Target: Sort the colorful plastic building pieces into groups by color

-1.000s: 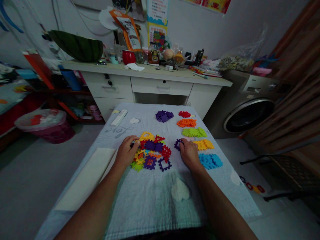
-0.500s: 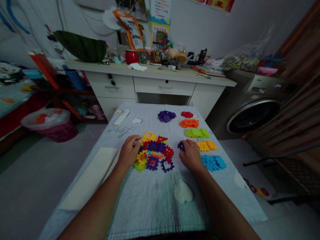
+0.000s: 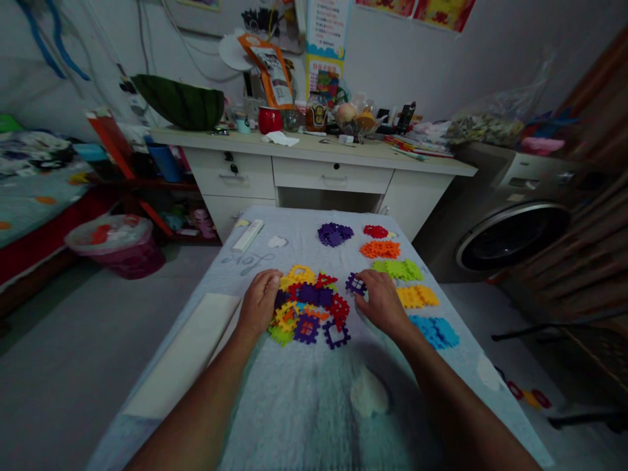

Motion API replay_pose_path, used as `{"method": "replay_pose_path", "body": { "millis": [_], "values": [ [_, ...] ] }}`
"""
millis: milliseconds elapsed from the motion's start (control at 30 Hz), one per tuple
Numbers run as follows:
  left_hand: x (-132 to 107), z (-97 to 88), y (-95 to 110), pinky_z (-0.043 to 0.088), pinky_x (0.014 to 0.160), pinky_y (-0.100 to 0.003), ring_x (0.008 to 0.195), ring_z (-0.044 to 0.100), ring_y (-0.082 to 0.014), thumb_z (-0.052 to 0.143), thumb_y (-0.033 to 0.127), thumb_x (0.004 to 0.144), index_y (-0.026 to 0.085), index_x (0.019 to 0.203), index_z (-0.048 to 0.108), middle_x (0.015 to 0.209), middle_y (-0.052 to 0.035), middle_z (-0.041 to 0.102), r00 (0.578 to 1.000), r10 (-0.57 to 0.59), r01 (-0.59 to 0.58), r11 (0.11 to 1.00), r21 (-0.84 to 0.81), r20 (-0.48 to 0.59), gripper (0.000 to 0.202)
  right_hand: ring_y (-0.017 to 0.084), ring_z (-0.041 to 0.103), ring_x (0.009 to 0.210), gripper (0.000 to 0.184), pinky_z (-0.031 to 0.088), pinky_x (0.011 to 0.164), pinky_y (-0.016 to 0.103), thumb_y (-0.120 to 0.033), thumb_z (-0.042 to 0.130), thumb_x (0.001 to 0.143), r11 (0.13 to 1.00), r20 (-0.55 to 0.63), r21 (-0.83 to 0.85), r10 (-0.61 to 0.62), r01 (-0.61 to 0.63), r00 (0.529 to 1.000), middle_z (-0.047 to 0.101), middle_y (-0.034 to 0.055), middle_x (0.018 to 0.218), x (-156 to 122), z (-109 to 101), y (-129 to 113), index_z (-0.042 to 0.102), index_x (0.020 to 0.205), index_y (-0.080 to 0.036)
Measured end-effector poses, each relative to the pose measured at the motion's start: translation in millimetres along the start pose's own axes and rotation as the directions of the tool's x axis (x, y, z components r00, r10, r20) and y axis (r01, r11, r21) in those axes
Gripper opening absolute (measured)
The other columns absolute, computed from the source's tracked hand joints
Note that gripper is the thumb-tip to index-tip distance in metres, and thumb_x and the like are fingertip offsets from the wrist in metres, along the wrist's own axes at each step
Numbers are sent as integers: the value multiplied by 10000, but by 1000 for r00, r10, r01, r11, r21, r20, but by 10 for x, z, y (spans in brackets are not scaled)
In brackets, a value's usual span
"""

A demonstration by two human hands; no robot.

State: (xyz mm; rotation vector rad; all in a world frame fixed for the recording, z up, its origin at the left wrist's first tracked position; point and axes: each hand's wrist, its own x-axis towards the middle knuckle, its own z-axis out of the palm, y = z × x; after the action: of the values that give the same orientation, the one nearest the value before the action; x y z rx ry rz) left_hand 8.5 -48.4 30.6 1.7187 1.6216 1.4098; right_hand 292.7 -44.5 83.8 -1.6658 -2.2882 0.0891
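My right hand (image 3: 382,299) pinches a dark purple square building piece (image 3: 355,283) with a window grid and notched edges, just right of a mixed heap of interlocking plastic pieces (image 3: 339,309). At the heap's left side lies my left hand (image 3: 260,303), its fingers curled together; what they hold, if anything, is hidden. Purple, yellow, red, orange and green pieces make up the heap. Beyond my right hand, sorted piles run along the table: red (image 3: 375,231), orange (image 3: 380,249), green (image 3: 398,269), yellow (image 3: 418,296) and blue (image 3: 436,332). A purple pile (image 3: 335,234) sits farther back.
A light blue cloth (image 3: 304,392) covers the table. A white board (image 3: 186,353) lies along its left side, and a narrow white box (image 3: 248,235) at the far left. Behind stands a white desk (image 3: 333,174); a washing machine (image 3: 495,203) is at the right, a pink bin (image 3: 118,248) at the left.
The purple window piece, mostly covered by my right hand before, now shows at its fingertips, lifted a little towards the heap. My left hand stays by the heap. The view has shifted slightly.
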Motion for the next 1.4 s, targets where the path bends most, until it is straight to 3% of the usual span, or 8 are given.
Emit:
{"method": "replay_pose_path", "body": {
  "millis": [133,367,667,867,1033,1167,1267,1400],
  "values": [
    [0,12,5,421,1059,-382,1122,583,-228,394,465,945,193,1009,661,1115,-77,651,1000,-9,9,1000,-9,7,386,248,541,1064,312,378,971,362,-254,604,847,998,-15,30,-59,59,998,639,103,1168,501,-49,-88,623,1146,-167],
    [8,36,-73,450,1024,-384,1088,602,-227,413,462,944,201,1011,664,1099,-74,664,999,-28,28,999,-25,21,369,205,587,1057,279,422,936,305,-157,607,809,983,-95,124,144,-132,985,639,103,1158,1458,370,23,644,1086,-158],
    [21,34,-98,460,1007,-368,1085,604,-219,412,442,949,216,1001,660,1090,-60,663,999,-17,18,1000,-8,50,340,191,582,1058,313,415,916,281,-84,521,805,957,-127,195,244,-217,961,628,121,1161,2053,479,59,636,1093,-127],
    [30,24,-83,461,1002,-364,1084,603,-216,416,433,948,213,1000,660,1090,-61,661,999,-22,22,1000,-8,49,333,199,574,1088,359,403,968,291,-96,487,791,951,-123,220,248,-217,961,636,123,1171,2031,525,105,632,1119,-108],
    [47,32,-54,458,1011,-366,1091,600,-217,424,435,939,212,997,659,1092,-66,654,999,-20,21,1000,-19,48,329,189,590,1069,331,428,954,286,-128,512,807,928,-153,334,229,-168,961,652,119,1160,1720,435,82,642,1111,-104],
    [54,55,-61,446,1033,-369,1119,590,-220,442,432,927,206,1017,660,1116,-71,645,999,-15,17,999,-36,45,327,159,633,884,230,476,812,266,-178,580,826,900,84,433,5,-41,996,699,46,988,1347,339,27,660,1041,-158],
    [54,66,-76,434,1045,-372,1125,583,-217,448,433,925,199,1022,660,1125,-74,639,998,-1,5,998,-57,56,330,154,631,844,263,471,758,251,-180,667,780,910,290,414,-154,21,945,696,31,951,1144,295,-2,664,1042,-169],
    [46,59,-79,425,1053,-374,1137,573,-213,447,434,927,199,1042,653,1136,-72,630,997,7,-1,997,-82,72,334,154,615,879,443,447,734,227,-136,733,712,952,466,302,-188,44,865,677,48,1038,1056,284,-62,636,1144,-160]
  ]
}}
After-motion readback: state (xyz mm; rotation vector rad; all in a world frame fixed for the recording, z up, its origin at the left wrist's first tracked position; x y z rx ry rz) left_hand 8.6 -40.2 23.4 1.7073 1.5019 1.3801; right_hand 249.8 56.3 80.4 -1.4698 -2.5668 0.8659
